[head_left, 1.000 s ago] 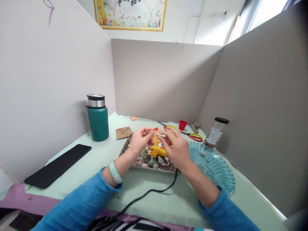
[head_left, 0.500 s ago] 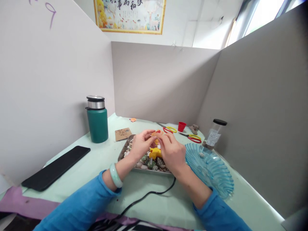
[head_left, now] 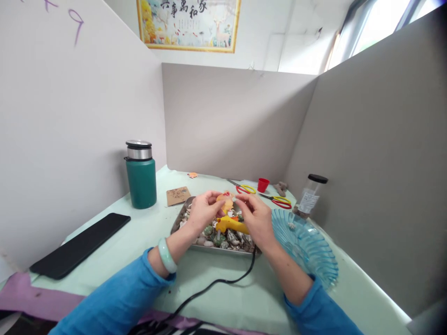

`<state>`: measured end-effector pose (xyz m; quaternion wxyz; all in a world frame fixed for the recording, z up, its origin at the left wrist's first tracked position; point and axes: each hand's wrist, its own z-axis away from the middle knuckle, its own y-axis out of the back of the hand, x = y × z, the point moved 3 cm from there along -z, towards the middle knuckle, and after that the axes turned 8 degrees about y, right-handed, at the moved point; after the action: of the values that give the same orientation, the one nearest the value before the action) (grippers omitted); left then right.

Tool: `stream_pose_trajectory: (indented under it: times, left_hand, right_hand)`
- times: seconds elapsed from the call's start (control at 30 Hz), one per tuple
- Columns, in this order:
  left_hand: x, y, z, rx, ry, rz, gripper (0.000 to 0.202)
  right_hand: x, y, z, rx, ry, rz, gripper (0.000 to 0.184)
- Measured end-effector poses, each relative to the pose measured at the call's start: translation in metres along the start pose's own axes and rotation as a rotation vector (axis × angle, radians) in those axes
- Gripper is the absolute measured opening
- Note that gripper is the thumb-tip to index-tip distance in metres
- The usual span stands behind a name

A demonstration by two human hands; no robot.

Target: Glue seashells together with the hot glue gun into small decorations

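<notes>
My left hand (head_left: 204, 209) pinches a round orange piece (head_left: 225, 203) with a red detail on its upper part, possibly a shell decoration. Close by on the right, the thumb and fingers of my right hand (head_left: 256, 216) are pressed together, and what they hold is too small to make out. Both hands are over a metal tray (head_left: 179, 218) full of shells and small stones (head_left: 208, 243). A yellow glue gun (head_left: 232, 224) lies across the tray's contents, partly hidden by my right hand. Its black cord (head_left: 223, 280) runs down toward me.
On the left stand a green bottle (head_left: 142, 184) and a black flat case (head_left: 82, 244). A brown card (head_left: 178, 196) lies behind the tray. Two pairs of scissors (head_left: 246, 189), a red cup (head_left: 263, 184) and a clear jar (head_left: 310, 195) are at the back right, near a blue glass plate (head_left: 324, 256).
My right hand has shifted a little right, away from the orange piece, which now shows more fully. More of the yellow glue gun is uncovered.
</notes>
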<state>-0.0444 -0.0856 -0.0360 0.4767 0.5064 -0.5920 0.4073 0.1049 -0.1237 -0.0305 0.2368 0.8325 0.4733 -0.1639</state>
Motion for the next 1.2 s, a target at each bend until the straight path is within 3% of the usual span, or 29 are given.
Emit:
stream_pose_trajectory:
  times: [0.1, 0.2, 1.2]
  left_hand:
    - [0.000, 0.000, 0.001, 0.001, -0.001, -0.024, 0.021]
    - [-0.001, 0.001, 0.001, -0.006, -0.013, -0.026, 0.023]
    - [0.001, 0.002, 0.002, -0.055, -0.046, -0.032, 0.021]
  right_hand:
    - [0.009, -0.003, 0.001, 0.005, -0.166, -0.145, 0.013]
    - [0.011, -0.005, 0.001, -0.015, -0.211, -0.218, 0.015]
    - [0.020, -0.002, -0.002, -0.080, -0.238, -0.191, 0.017]
